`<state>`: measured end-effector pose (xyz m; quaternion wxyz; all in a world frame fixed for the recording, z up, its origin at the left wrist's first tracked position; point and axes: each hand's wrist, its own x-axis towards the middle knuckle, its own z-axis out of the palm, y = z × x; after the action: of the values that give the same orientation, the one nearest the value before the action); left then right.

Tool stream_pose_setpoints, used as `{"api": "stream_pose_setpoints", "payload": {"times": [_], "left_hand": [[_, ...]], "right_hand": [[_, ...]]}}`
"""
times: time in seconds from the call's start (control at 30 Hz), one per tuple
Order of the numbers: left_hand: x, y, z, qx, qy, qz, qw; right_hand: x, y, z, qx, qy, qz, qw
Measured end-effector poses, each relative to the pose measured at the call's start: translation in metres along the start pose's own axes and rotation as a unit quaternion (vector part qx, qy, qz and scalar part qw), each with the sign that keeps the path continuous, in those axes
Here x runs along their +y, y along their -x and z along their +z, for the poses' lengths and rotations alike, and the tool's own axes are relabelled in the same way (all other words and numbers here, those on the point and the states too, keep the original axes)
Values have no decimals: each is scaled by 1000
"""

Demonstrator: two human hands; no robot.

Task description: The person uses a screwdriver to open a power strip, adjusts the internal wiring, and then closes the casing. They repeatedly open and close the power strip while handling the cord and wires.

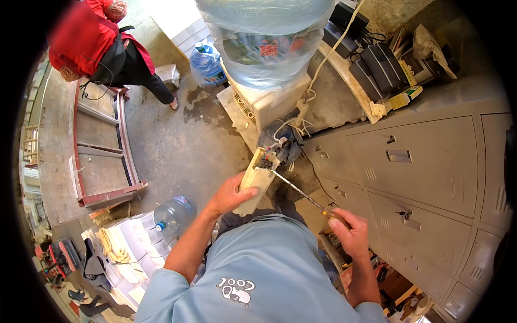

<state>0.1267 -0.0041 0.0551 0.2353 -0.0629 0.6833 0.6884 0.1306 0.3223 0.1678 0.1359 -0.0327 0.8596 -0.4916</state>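
My left hand (232,195) is closed round a long cream power strip (254,188), thumb across its face. The strip's far end is open, with dark parts and wires showing in it. In my right hand (350,230) is the handle of a long screwdriver (299,190). Its thin shaft slants up and left, and the tip meets the open end of the strip. Pale wires (285,129) gather just beyond that end, beside a dark plastic bag (291,149).
A large wrapped water bottle (264,48) stands on a dispenser ahead. Grey metal lockers (414,161) line the right. Another water bottle (176,214) lies by white stacks (129,242) at left. A person in red (89,40) stands far left beside a wooden frame (99,151).
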Motion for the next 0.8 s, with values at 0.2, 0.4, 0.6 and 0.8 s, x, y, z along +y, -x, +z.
{"api": "stream_pose_setpoints", "payload": {"times": [0.2,0.4,0.6,0.8], "left_hand": [[2,1,0,-8,-42,-15,999],[20,4,1,-42,-77,-37,995],[19,4,3,-49,-68,-35,996],[24,5,4,-43,-97,-69,992]], "right_hand": [[-6,-6,-16,-33,14,39,999],[-21,-15,-31,-69,17,81,994],[-30,-21,-35,-94,44,107,989],[-36,-26,-30,-95,72,92,989]]}}
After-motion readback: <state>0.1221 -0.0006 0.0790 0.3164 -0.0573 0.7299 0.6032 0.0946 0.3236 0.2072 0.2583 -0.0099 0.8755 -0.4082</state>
